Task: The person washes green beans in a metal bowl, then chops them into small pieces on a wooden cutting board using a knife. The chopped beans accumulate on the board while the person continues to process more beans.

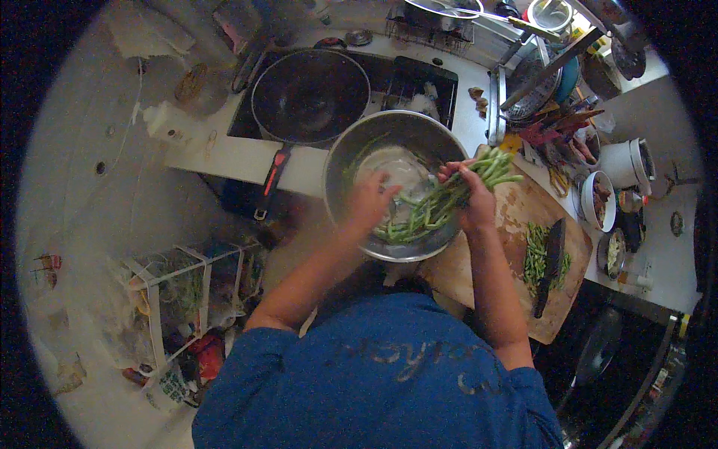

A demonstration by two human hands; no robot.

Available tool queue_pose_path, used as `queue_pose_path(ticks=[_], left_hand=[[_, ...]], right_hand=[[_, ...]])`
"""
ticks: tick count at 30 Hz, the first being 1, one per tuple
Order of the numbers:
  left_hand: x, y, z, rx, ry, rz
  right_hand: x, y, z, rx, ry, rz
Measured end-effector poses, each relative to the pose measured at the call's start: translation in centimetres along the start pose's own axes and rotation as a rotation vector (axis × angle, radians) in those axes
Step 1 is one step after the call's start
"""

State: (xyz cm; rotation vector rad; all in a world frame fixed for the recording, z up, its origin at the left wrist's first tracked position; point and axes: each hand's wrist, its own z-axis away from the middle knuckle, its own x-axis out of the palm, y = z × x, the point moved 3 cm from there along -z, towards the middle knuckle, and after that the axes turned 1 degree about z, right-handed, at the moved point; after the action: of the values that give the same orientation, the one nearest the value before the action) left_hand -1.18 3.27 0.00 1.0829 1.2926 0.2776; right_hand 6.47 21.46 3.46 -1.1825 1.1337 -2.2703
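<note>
A large round metal bowl (343,168) stands in front of me, with what looks like water at its bottom. My right hand (475,196) grips a bunch of long green beans (437,205) over the bowl's right side; one end of the bunch sticks out past the rim, while the other hangs down inside. Inside the bowl's left half is my left hand (373,199), blurred, fingers spread, with nothing seen in it. Cut green pieces (535,252) lie on a wooden cutting board (505,224) at the right, and a dark-bladed knife (552,264) rests across them.
Behind the bowl, a black wok (311,95) sits on the stove, its handle (273,182) jutting over the counter's edge. A white bowl of food (598,201) and several containers line the right side. At lower left stands a white-framed rack (185,269) holding bags.
</note>
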Motion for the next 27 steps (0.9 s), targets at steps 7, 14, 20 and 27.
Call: queue_pose_path(ticks=[7,14,20,27], left_hand=[[-1.5,-4.2,-0.3,-0.179,-0.229,-0.505],[0.0,-5.4,-2.4,-0.206,-0.224,-0.335],[-2.1,2.2,-3.3,-0.081,-0.170,0.149],[-0.7,4.3,-0.3,0.119,-0.213,0.375]], right_hand=[[3.5,-6.4,2.4,-0.321,-0.069,0.218],[2.8,-1.4,1.3,-0.112,-0.047,0.693],[2.3,4.4,-0.1,-0.004,-0.138,0.623],[1.5,3.5,0.6,0.064,0.039,0.430]])
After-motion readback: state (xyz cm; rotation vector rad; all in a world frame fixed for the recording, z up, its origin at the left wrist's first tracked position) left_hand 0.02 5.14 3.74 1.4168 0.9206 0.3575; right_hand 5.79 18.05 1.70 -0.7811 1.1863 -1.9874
